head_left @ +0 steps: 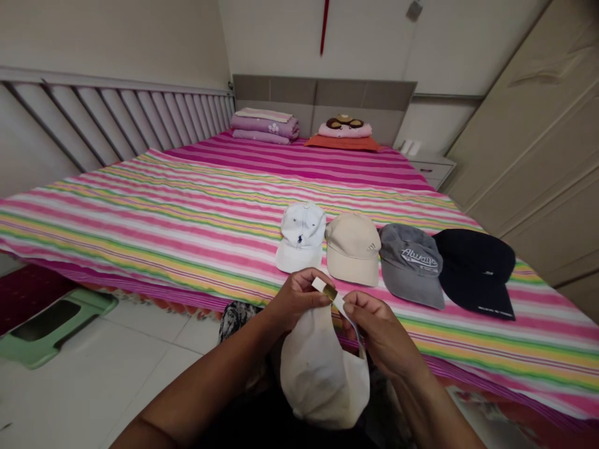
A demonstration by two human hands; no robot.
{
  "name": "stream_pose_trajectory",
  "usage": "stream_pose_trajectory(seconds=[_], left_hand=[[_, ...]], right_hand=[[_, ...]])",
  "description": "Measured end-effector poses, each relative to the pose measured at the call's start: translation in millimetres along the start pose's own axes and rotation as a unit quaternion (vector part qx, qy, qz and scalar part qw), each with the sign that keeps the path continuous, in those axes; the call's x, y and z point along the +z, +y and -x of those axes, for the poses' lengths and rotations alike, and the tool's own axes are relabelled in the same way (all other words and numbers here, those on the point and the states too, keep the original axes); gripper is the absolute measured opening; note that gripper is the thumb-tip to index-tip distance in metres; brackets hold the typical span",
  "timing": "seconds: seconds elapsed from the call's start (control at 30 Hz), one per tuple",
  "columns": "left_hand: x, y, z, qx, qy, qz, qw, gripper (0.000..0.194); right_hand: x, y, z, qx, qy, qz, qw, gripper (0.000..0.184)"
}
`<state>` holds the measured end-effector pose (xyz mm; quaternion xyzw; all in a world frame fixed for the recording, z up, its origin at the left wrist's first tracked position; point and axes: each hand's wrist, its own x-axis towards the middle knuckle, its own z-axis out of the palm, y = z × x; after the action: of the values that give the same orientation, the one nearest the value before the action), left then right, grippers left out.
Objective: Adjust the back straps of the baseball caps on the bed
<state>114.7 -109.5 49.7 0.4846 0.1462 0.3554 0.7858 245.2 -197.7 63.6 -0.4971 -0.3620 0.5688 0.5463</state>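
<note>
A cream baseball cap (311, 368) hangs between my hands in front of my lap, its back strap uppermost. My left hand (299, 296) pinches the strap on the left of its brass-coloured buckle. On the other side, my right hand (374, 324) grips the strap between thumb and fingers. Just beyond my hands, a row of caps lies on the bed: a white cap (302, 234) with a small dark logo, a beige cap (353, 246), a grey cap (412, 262) with white lettering, and a black cap (477, 265) at the right end.
The striped bed (187, 218) fills the middle. Folded purple bedding (264, 128) and an orange cushion (341, 143) lie by the headboard (290, 93). A green stool (70, 321) stands on the tiled floor at left. Beyond the bed's right side is a white nightstand (430, 167).
</note>
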Motion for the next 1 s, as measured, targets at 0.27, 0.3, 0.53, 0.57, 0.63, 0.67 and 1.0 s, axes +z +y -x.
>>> stream_pose_trajectory(seconds=[0.27,0.3,0.53,0.57,0.63,0.67,1.0], left_hand=[[-3.9,-1.3,0.5,0.007,-0.005,0.001,1.000,0.024],[-4.8,-1.7,0.5,0.008,-0.003,0.003,1.000,0.024],[-6.4,-3.9,1.7,-0.004,-0.030,-0.027,0.999,0.022],[-6.3,-3.8,2.0,-0.002,-0.035,-0.023,0.999,0.022],[-6.2,-3.6,2.5,0.005,-0.034,-0.005,0.999,0.021],[-6.4,-3.7,2.8,0.007,-0.028,0.005,1.000,0.021],[-9.6,-7.4,3.0,0.025,-0.015,-0.026,0.999,0.022]], right_hand=[[0.3,-2.0,-0.4,0.017,-0.028,-0.002,0.999,0.029],[-0.5,-1.7,-0.2,0.026,-0.030,0.001,0.999,0.028],[1.1,0.4,-0.9,0.019,-0.028,-0.019,0.999,0.025],[1.2,0.1,-1.1,0.022,-0.033,-0.019,0.999,0.026],[0.2,-0.5,-1.0,0.028,-0.045,-0.013,0.999,0.030],[-0.7,-0.5,-0.7,0.032,-0.050,-0.008,0.998,0.031],[2.8,0.5,0.5,0.026,-0.020,-0.002,0.999,0.024]])
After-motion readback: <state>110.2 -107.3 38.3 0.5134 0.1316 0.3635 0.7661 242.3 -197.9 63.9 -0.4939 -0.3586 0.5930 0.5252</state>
